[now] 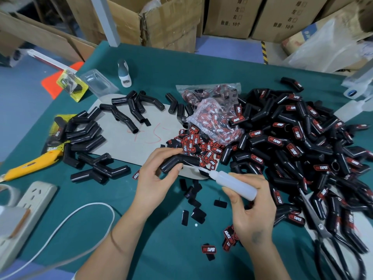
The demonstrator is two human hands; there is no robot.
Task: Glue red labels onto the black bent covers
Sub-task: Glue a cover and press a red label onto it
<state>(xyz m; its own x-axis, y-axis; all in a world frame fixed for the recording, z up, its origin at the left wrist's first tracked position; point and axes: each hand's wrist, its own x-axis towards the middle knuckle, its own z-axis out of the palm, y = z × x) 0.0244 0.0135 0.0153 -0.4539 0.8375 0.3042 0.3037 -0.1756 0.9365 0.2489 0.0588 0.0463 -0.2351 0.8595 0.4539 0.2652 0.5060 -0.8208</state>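
Note:
My left hand (155, 174) grips a black bent cover (180, 161) just above the green table. My right hand (252, 203) holds a translucent white glue bottle (232, 181), its thin nozzle pointing left at the underside of that cover. Loose red labels (199, 146) lie in a heap just beyond the cover, spilling from a clear bag (214, 118). Bare black covers (86, 136) lie scattered at the left. A large pile of labelled covers (298, 142) fills the right side.
A yellow utility knife (30, 165) and a power strip (26, 209) with a white cable lie at the left. Scissors (327, 235) rest at the lower right. A grey card sheet (129, 136) sits mid-table. A white bottle (124, 74) stands at the back. Cardboard boxes line the far side.

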